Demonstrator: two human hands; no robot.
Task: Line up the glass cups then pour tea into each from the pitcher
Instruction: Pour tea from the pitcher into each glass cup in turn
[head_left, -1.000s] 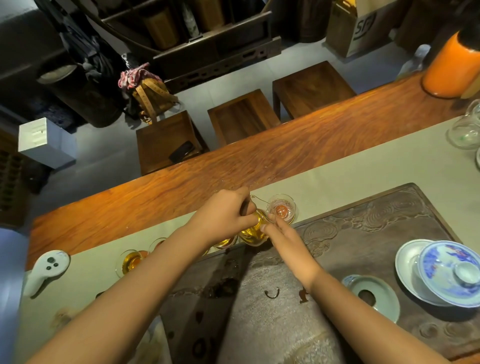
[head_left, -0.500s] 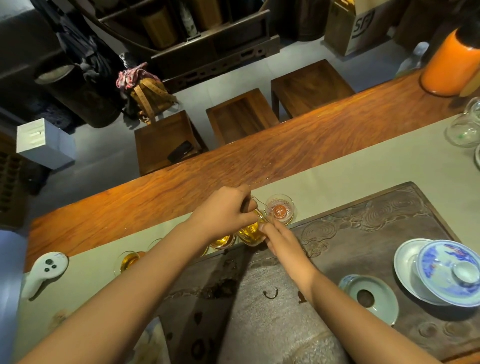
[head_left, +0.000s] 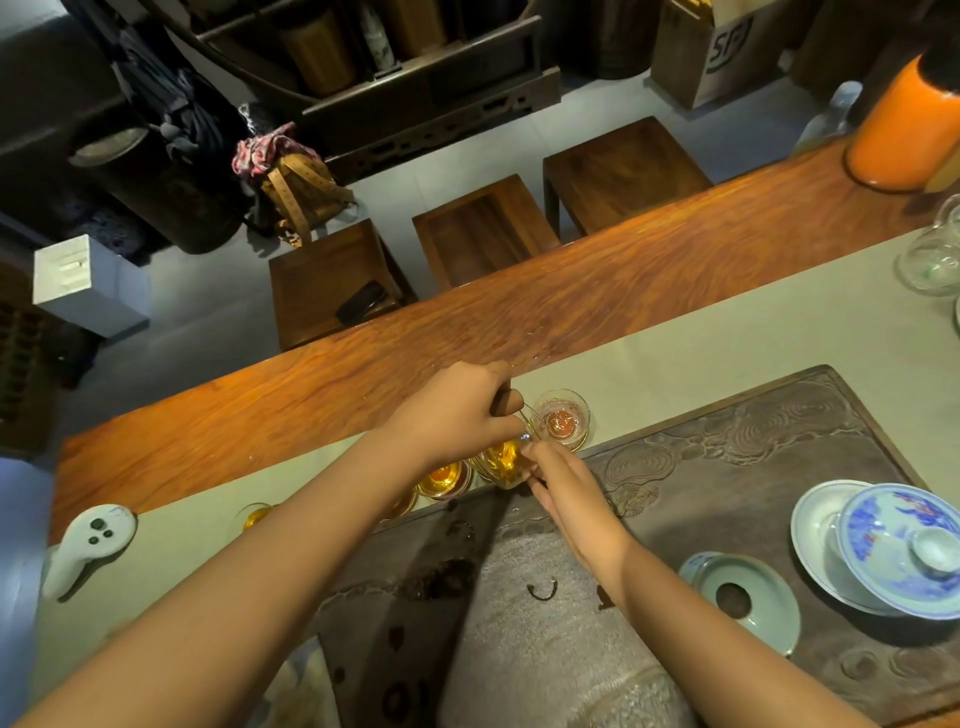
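Note:
A row of small glass cups stands on the grey runner along the tea tray's far edge. The rightmost cup (head_left: 563, 423) holds a little reddish tea. To its left, a cup (head_left: 444, 478) and the far-left cup (head_left: 254, 517) hold amber tea. My left forearm partly hides another cup (head_left: 402, 506). My left hand (head_left: 457, 415) grips the handle of the glass pitcher (head_left: 501, 462), which holds amber tea and tilts toward the rightmost cup. My right hand (head_left: 566, 488) touches the pitcher's near side with straight fingers.
The dark carved tea tray (head_left: 753, 447) carries a blue-and-white lidded bowl (head_left: 898, 545) and a celadon ring dish (head_left: 743, 603) at the right. A white ghost-shaped figure (head_left: 88, 545) lies at the left. An orange flask (head_left: 909, 130) and glassware (head_left: 935, 254) stand at the far right. Wooden stools sit beyond the table.
Both hands stay almost still, with the pitcher kept tilted at the rightmost cup. The view has shifted slightly.

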